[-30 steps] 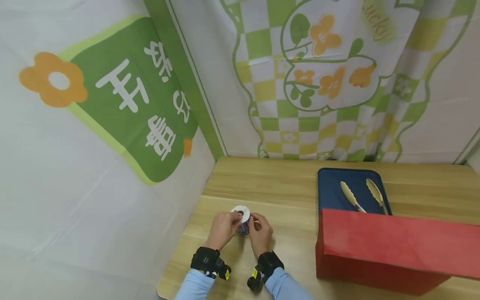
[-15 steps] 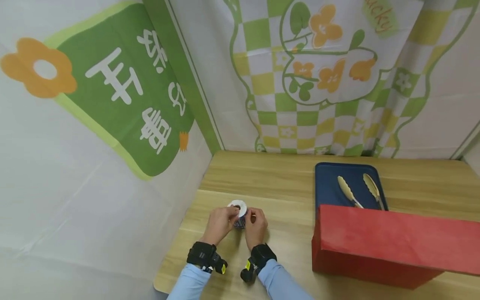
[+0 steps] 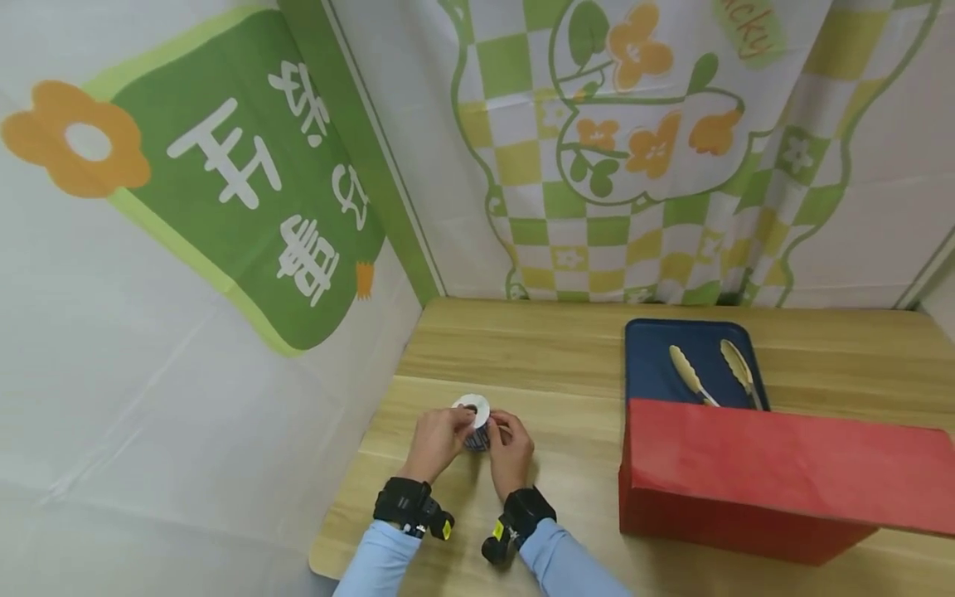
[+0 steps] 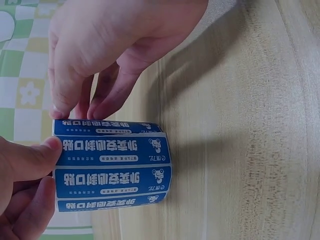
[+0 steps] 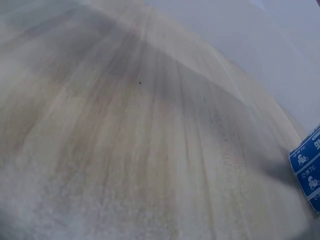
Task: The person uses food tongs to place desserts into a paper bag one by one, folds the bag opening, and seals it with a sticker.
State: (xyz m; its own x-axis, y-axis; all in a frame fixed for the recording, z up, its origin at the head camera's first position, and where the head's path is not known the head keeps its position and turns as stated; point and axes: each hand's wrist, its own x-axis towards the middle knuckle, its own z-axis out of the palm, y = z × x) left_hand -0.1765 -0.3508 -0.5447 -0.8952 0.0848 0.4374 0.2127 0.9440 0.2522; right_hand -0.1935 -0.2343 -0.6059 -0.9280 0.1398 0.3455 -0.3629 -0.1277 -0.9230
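Observation:
A roll of blue sticker labels (image 3: 477, 439) with white print stands upright on the wooden table, its white ring-shaped top facing up. My left hand (image 3: 436, 444) pinches the roll's upper rim, thumb and a finger at the core opening. On the opposite side, my right hand (image 3: 511, 448) pinches the roll's upper edge with thumb and curled fingers. In the left wrist view the label roll (image 4: 110, 172) is seen from the side, the right hand (image 4: 115, 45) above it and the left hand (image 4: 25, 175) at lower left. Only part of the roll (image 5: 308, 172) shows in the right wrist view.
A red box (image 3: 768, 464) stands on the table (image 3: 552, 348) to the right. Behind it lies a dark blue tray (image 3: 649, 365) with tongs (image 3: 690, 375) on it, partly hidden by the box. Fabric-covered walls (image 3: 246, 414) border the table at the left and back.
The head view has shifted slightly. Both hands stay at the roll's top with nearly the same hold, and the roll stays upright in place.

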